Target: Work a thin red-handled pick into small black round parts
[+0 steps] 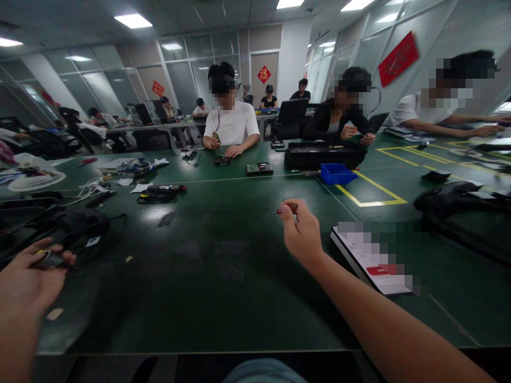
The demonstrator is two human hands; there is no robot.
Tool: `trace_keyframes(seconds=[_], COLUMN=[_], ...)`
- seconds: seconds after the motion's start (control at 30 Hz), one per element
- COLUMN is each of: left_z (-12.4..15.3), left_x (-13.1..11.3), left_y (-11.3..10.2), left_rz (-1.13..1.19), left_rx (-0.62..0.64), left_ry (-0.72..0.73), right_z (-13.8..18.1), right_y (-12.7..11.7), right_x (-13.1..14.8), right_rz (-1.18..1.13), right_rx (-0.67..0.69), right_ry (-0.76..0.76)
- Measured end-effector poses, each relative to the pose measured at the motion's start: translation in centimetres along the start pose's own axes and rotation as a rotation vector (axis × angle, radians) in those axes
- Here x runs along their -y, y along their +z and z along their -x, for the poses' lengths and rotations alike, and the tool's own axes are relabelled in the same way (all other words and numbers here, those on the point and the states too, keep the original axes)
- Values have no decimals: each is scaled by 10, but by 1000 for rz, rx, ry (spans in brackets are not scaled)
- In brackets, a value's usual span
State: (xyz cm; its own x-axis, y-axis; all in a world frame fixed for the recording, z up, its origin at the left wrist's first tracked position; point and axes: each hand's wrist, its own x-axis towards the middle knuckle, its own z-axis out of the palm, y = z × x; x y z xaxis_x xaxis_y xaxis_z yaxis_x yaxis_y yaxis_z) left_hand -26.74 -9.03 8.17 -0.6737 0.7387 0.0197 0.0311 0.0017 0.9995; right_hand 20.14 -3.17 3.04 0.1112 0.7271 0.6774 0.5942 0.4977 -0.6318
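Observation:
My right hand [301, 230] is raised over the middle of the dark green table [223, 266], fingers closed round a small red-handled screwdriver [281, 211] whose thin shaft points left. My left hand [27, 276] is at the left edge, fingers curled round a small dark part with a yellow spot [50, 258]. Just beyond the left hand lies a black device with cables [80, 226].
A white booklet [373, 260] lies right of my right hand. Further off are a blue bin [337, 173], a long black chassis [323, 154], circuit boards [259, 168], coiled black cables [157, 196] and a black unit [459, 202] at right. Three people sit across the table.

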Motion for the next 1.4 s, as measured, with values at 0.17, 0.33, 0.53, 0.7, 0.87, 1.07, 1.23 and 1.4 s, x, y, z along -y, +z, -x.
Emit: trace_keyframes(seconds=[0.17,0.33,0.53,0.7,0.87,1.07,1.23,1.4], left_z=[16,45,84,122,135,115,105,105], left_x=[-1,-11,-7,13,47,70,73,74], left_y=[58,133,209,253,266,256,255,257], left_rz=[229,354,340,164,-281,-431,-402,-431], left_rx=[73,324,667,916,964,1028,974,948], left_ry=[-47,-115,-130,8,324,600,640,631], right_z=[0,1,0,-1,-1,2,4,5], right_y=[-1,0,0,-2,-2,1,4,7], right_x=[-1,-3,-1,1,4,2,-3,-4], right_rz=[-5,-2,-21,12,55,-121,-274,-239], right_rx=[8,8,32,46,80,66,98,127], right_ry=[6,16,30,37,43,103,155,163])
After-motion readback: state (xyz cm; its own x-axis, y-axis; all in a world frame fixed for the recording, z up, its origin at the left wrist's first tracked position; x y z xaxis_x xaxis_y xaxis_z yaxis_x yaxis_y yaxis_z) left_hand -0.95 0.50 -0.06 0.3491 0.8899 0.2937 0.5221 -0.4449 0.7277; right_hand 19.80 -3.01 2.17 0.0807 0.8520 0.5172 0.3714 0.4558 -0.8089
